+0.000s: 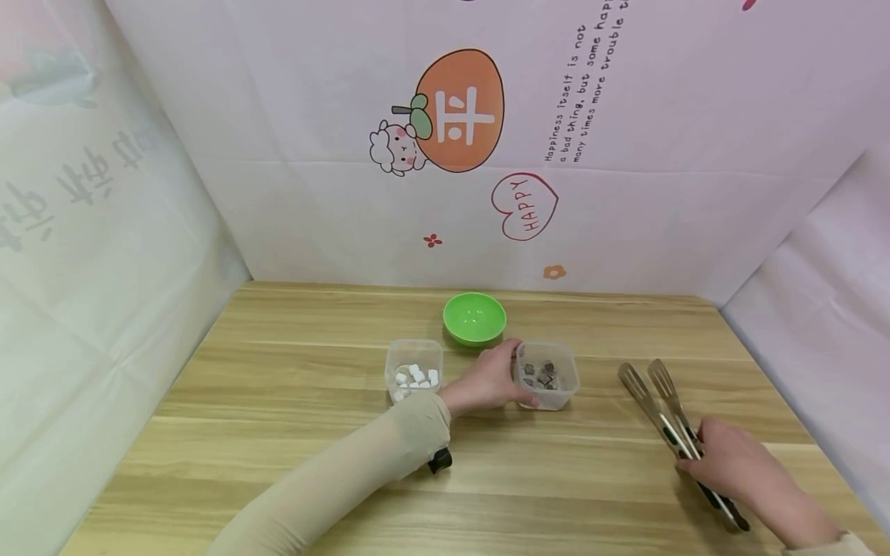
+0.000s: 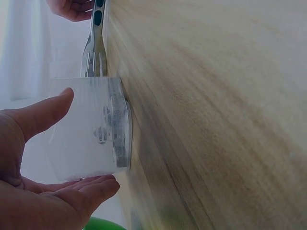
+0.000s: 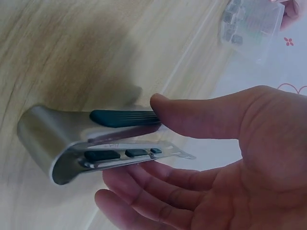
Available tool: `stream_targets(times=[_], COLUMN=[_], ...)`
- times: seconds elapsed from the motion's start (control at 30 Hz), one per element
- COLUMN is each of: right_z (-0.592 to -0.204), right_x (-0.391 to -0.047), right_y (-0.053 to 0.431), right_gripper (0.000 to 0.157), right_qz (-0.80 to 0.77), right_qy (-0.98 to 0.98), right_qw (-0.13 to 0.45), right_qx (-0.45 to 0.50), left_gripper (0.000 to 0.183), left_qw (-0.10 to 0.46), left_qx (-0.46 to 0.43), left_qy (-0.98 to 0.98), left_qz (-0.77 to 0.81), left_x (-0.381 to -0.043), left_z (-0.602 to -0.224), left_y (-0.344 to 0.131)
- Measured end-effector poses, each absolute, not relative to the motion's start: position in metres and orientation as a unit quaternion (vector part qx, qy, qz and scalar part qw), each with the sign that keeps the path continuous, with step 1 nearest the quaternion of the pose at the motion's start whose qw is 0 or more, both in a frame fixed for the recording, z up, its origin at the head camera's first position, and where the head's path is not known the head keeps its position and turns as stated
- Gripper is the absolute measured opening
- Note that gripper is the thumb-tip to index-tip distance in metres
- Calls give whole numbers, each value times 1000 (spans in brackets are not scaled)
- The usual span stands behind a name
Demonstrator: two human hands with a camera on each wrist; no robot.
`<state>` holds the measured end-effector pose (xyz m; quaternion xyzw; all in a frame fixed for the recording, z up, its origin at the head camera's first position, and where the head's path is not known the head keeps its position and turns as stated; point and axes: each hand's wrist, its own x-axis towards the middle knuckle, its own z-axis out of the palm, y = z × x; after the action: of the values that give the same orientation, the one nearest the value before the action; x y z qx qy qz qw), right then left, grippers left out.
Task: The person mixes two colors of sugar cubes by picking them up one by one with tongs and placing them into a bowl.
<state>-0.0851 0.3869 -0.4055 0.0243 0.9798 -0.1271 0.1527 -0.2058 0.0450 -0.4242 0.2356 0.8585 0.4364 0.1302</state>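
My left hand (image 1: pixel 489 378) holds a clear plastic container (image 1: pixel 559 398) from its left side, thumb on one wall and fingers on the opposite one. Several small dark brown cubes (image 1: pixel 548 374) lie inside. In the left wrist view the container (image 2: pixel 79 139) sits low over the wooden surface. At the right, my right hand (image 1: pixel 744 463) grips metal tongs (image 1: pixel 664 417) around the handles, the slotted ends pointing away from me and slightly apart. The right wrist view shows the thumb on one dark grip pad of the tongs (image 3: pixel 57 139) and the fingers along the other arm.
A second clear container (image 1: pixel 415 349) with several white cubes (image 1: pixel 417 376) stands left of my left hand, partly behind my sleeve. Behind both containers is a green bowl (image 1: pixel 475 318). Printed white sheeting (image 1: pixel 313 224) walls the wooden table (image 1: pixel 292 371) at the back and sides.
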Motion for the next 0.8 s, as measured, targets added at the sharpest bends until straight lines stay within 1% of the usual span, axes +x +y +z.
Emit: stream_targets(times=[0.13,0.23,0.53,0.8], right_z=[-403,-404,-411,-415], right_x=[-82,-82,-84,-82], right_y=[384,385,390,391], right_gripper=[37,37,42,35], right_qz=[-128,-127,-123,-128], right_qy=[981,981,983,985], right_qw=[146,144,132,113], right_qx=[26,27,31,32], left_gripper=[92,92,92,91], left_qw=[129,130,134,134], left_qx=[236,235,234,236], left_qy=[860,860,853,854], left_qz=[435,434,448,443], left_x=[-205,-205,-204,-204], left_z=[-425,-425,-426,-423], left_y=[44,44,41,40])
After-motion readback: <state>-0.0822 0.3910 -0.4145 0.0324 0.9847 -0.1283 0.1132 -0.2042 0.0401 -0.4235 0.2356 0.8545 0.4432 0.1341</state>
